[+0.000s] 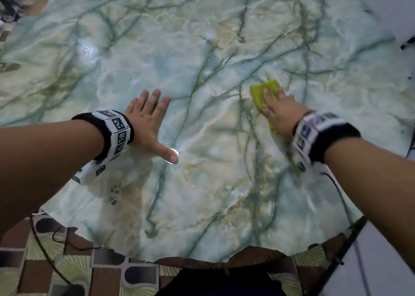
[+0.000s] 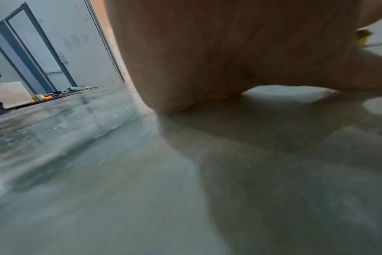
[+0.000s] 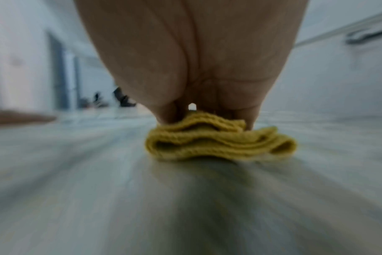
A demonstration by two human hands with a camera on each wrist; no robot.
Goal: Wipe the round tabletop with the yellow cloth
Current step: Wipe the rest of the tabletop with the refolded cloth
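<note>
The round tabletop [image 1: 202,49] is glossy green-veined marble and fills most of the head view. A folded yellow cloth [image 1: 262,93] lies on its right half. My right hand [image 1: 280,109] presses flat on the cloth, fingers straight on top of it. In the right wrist view the cloth [image 3: 218,145] shows as stacked folds under my palm [image 3: 185,60], with the tabletop [image 3: 98,189] blurred. My left hand [image 1: 150,118] rests flat on the table left of centre, fingers spread and holding nothing. In the left wrist view its palm [image 2: 207,60] sits on the tabletop [image 2: 98,172].
The table's near edge [image 1: 202,261] curves just in front of my body. A patterned floor [image 1: 67,273] with a black cable [image 1: 45,251] lies below left. Another cable [image 1: 341,197] trails from my right wrist. A further table with small items [image 2: 55,94] stands beyond.
</note>
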